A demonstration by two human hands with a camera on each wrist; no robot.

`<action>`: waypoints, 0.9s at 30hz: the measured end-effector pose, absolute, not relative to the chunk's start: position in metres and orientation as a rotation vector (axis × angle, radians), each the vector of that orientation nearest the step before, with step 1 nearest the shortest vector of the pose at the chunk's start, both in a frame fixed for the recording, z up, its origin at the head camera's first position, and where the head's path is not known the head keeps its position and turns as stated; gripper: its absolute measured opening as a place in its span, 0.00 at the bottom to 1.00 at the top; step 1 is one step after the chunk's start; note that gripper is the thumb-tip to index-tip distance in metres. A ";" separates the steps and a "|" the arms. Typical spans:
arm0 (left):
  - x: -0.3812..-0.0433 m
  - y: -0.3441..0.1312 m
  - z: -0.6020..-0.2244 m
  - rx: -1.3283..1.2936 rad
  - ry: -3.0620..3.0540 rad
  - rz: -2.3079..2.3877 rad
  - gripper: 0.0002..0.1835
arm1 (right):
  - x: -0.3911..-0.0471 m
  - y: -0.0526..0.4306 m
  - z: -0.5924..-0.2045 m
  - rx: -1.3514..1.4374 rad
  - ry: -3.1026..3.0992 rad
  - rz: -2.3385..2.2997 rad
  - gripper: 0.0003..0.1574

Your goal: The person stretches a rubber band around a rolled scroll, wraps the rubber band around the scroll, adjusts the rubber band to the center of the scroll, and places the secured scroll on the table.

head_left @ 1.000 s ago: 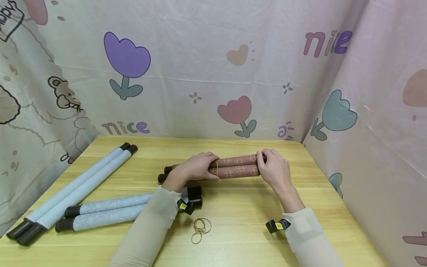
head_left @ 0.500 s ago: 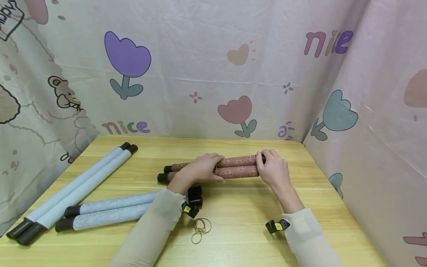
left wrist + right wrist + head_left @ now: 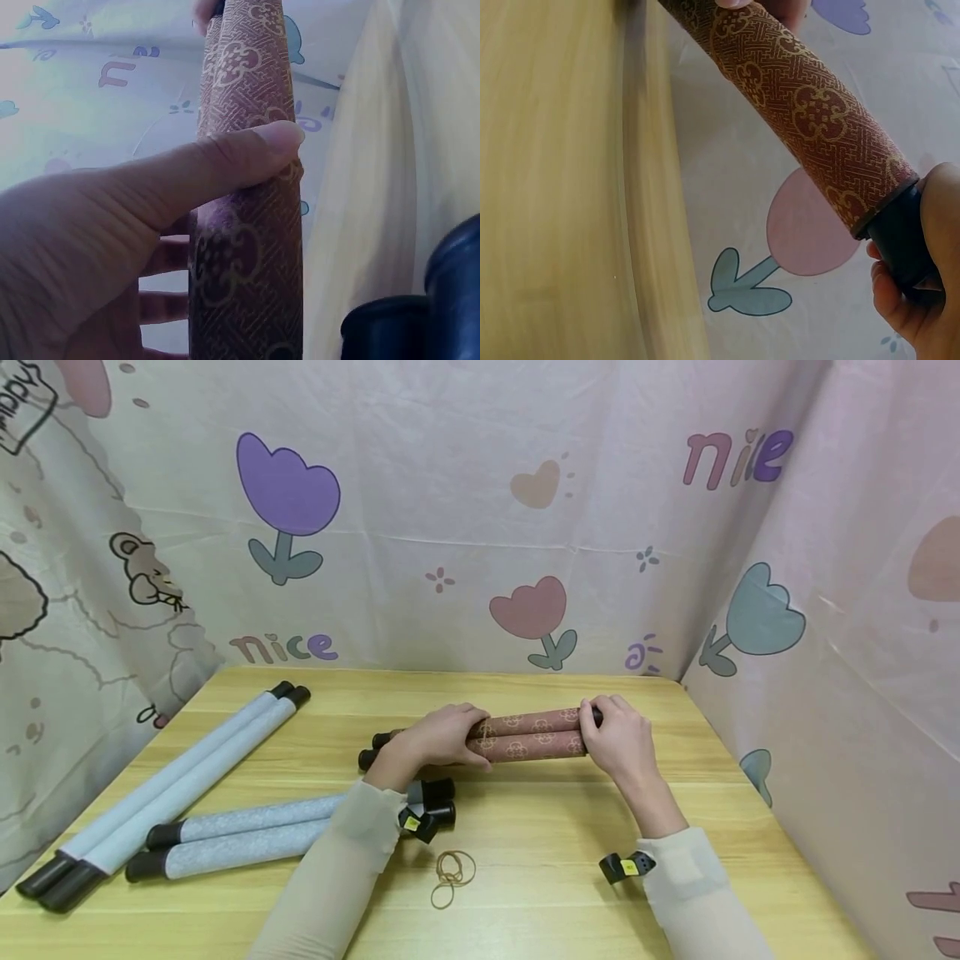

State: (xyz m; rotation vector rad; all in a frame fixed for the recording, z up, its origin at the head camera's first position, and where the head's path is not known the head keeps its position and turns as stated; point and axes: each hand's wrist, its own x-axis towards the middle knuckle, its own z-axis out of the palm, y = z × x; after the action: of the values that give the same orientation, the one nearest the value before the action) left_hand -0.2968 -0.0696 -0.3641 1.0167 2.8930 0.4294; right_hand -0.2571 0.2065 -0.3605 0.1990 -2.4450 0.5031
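A pair of rolled scrolls (image 3: 536,745) in red-brown, gold-patterned cloth lies side by side between the hands, with black knobs at the ends. My left hand (image 3: 438,739) grips them left of the middle. In the left wrist view its thumb crosses over the patterned roll (image 3: 247,277) and its fingers reach behind. A thin tan rubber band (image 3: 485,732) seems to circle the pair beside the left fingers. At the other end my right hand (image 3: 618,739) holds the black knobs; the right wrist view shows its fingers curled around a dark knob (image 3: 900,236).
Two long pale blue scrolls (image 3: 187,768) lie slanted at the table's left. Two shorter pale blue ones (image 3: 247,852) lie nearer, partly under the left forearm. Loose rubber bands (image 3: 452,877) sit on the wooden table (image 3: 540,893). A printed curtain (image 3: 420,468) stands behind and at the sides.
The left hand slid a little right along the red-brown scrolls, then back left to about where it was. The right hand keeps its hold on the end knobs.
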 end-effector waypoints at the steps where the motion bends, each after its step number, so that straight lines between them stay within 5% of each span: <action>1: -0.297 -0.069 -0.364 1.017 2.892 0.434 0.48 | -0.257 0.207 -0.360 0.199 -2.447 0.506 0.26; 27: -0.295 -0.071 -0.363 1.016 2.875 0.469 0.47 | -0.256 0.209 -0.358 0.185 -2.425 0.531 0.24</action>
State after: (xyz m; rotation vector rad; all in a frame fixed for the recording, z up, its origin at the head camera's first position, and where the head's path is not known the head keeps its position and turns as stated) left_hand -0.2950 -0.0707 -0.3626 1.0160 2.8750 0.4694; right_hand -0.2556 0.2091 -0.3582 0.1846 -2.4248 0.5305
